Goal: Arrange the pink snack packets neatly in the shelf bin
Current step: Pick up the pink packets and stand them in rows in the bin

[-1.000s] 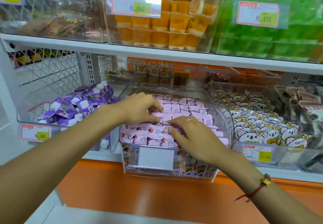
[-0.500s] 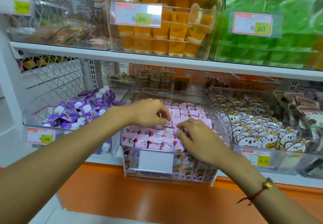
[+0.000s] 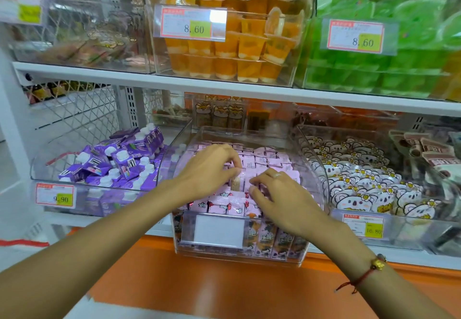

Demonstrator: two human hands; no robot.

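Fingers of left hand (image 3: 209,169) pinch one pink packet (image 3: 235,183) (upright), right hand (image 3: 279,199) curled on pink snack packets (image 3: 262,161).

The shelf bin (image 3: 313,169) is showing clear, glossy plastic walls. The pink snack packets (image 3: 272,163) are presenting smooth, lightly shiny film wrappers. The shelf edge (image 3: 224,89) is appearing as white painted metal.

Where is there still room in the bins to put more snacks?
The purple cartons' bin has a bare patch at its left and back, by the mesh. The pink packets fill the middle bin nearly wall to wall, leaving a strip along the back wall. The koala packets are crowded.
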